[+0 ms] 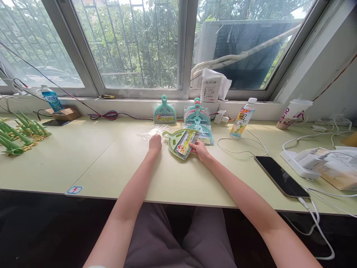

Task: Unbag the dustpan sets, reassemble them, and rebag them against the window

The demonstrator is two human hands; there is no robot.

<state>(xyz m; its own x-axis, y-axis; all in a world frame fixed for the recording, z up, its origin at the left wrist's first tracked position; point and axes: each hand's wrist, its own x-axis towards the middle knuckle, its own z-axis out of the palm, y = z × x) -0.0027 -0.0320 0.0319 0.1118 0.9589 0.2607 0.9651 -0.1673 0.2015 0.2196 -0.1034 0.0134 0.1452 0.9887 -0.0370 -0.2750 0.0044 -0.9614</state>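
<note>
A light-green mini dustpan (173, 140) with a small brush (187, 143) nested in it, bearing a colourful label, is tilted over the table in front of me. My right hand (198, 149) grips its right edge, thumb and fingers at the brush. Just left of the handle, my left hand (155, 143) is closed on a crumpled clear plastic bag (150, 132); its fingertips are hidden. Behind, a stack of bagged dustpan sets (197, 115) leans by the wall, partly covered by the green one. Another bagged teal dustpan set (164, 111) stands to its left.
Several green handled pieces (23, 130) lie at the far left. Toward the right are a drink bottle (242, 118), a phone (280, 176) on a charging cable, a power strip (302, 163) and a cup (294, 113). A cable bundle (107, 115) runs along the wall.
</note>
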